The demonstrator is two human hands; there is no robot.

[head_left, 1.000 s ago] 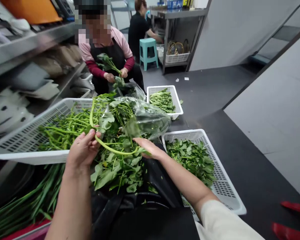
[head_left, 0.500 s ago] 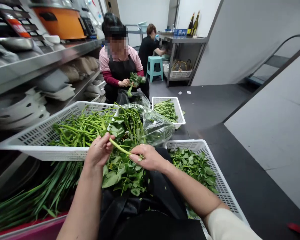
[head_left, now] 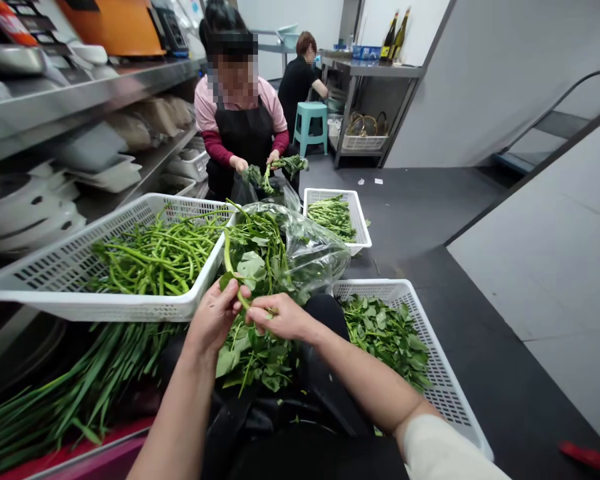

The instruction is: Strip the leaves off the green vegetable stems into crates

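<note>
Both hands are on one stem (head_left: 227, 250) now. A second ago our right hand (head_left: 283, 317) had its fingers stretched out and apart, off the stem or barely at it; half a second ago it had taken the lower end, with a clear straight length between the hands. That length has shortened: the right hand is up just beside our left hand (head_left: 219, 312), and the upper part of the stem shows as a curve above the left fingers.

Fingers: left thumb and fingers clamped on the stem, a small leaf (head_left: 225, 281) right by the fingertips. Right thumb and forefinger pinched together on the lower end; the other right fingers are curled under and we can't read them well. Whether the stem is bent or broken between the two pinches, we can't tell.

For the work in hand, we judge this as going from reaching to a close two-handed grip: the stem is being worked, not set down.

Stem position: over the leaf pile (head_left: 260, 363), in front of the clear bag (head_left: 320, 253), to the right of the stem basket's rim (head_left: 130, 307). The leaf basket (head_left: 450, 373) sits right of our arm, contents looking the same. Opposite, the co-worker's greens (head_left: 293, 163) have shifted too.
</note>
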